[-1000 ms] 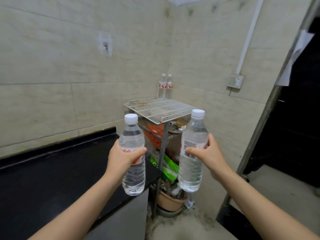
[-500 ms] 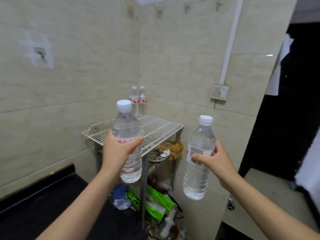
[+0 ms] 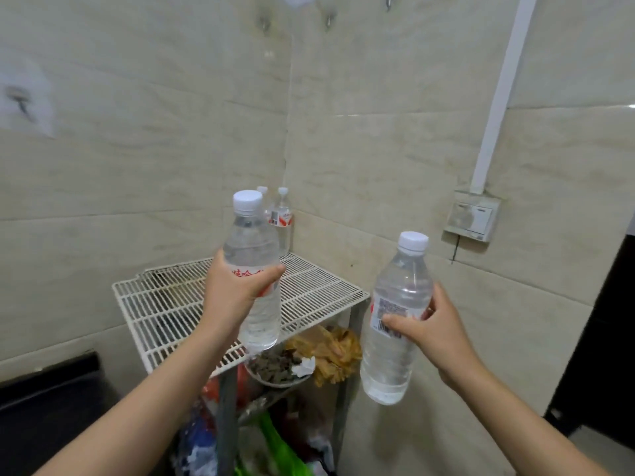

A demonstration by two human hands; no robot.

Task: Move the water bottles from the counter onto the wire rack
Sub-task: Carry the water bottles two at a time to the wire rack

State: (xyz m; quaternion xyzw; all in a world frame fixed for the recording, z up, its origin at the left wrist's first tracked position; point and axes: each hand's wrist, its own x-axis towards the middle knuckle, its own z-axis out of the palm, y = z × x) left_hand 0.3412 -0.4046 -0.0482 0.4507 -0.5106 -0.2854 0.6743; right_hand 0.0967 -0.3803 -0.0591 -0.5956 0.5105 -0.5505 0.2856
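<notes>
Counter sits low at your far left, with the rack just beside it in the corner. Your left hand wraps the label band of the left bottle, upright above the top shelf, likely so it can go straight down onto the wires. Two back bottles stand tucked against the walls, probably to keep room in front. Your right hand grips the right bottle mid-body, slightly tilted, off the rack's right edge and apart from it. Both forearms reach forward, fingers curled round the bottles.
</notes>
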